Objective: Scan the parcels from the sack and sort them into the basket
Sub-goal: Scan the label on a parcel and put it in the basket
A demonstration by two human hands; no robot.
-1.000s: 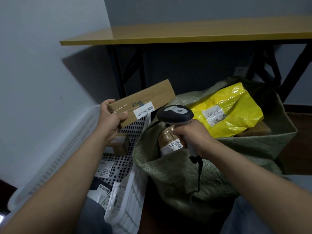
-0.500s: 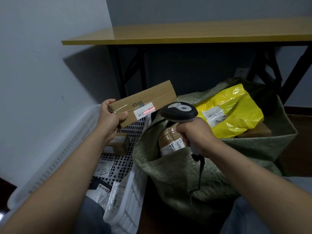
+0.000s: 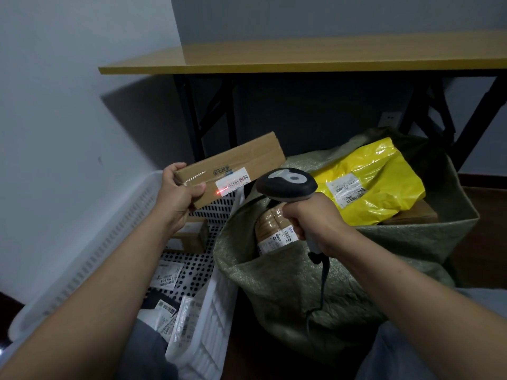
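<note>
Box [image 3: 233,165], a long flat cardboard one, is held up in the left hand [image 3: 175,196]. That hand grips its near end, with the thumb across the front face and the fingers curled round the back. The box reaches away from the hand, up and to the right, with its far end tilted higher. A white barcode label [image 3: 233,183] sits on the front face just beyond the thumb. A red light [image 3: 218,192] falls at the label's corner nearest the thumb.

The right hand [image 3: 310,220] is wrapped round the handle of a scanner [image 3: 286,185], fingers closed tight on it. The scanner's dark head rises above that hand and points left at the label, close to the box but not touching it. A black cable [image 3: 323,283] drops from the handle below the hand.

Under and behind the right hand stands the green woven sack [image 3: 301,283], its mouth open. A brown packet [image 3: 271,229] sticks up in the sack just left of the right hand. A yellow bag [image 3: 367,182] lies in the sack to the right of that hand and beyond it.

Below the left hand and forearm is the white slotted basket [image 3: 82,256]. A small carton [image 3: 189,237] lies in it under that hand, and flat packets [image 3: 167,275] with labels lie nearer, beside the forearm. Beyond both hands stands a table [image 3: 274,58] with black legs.
</note>
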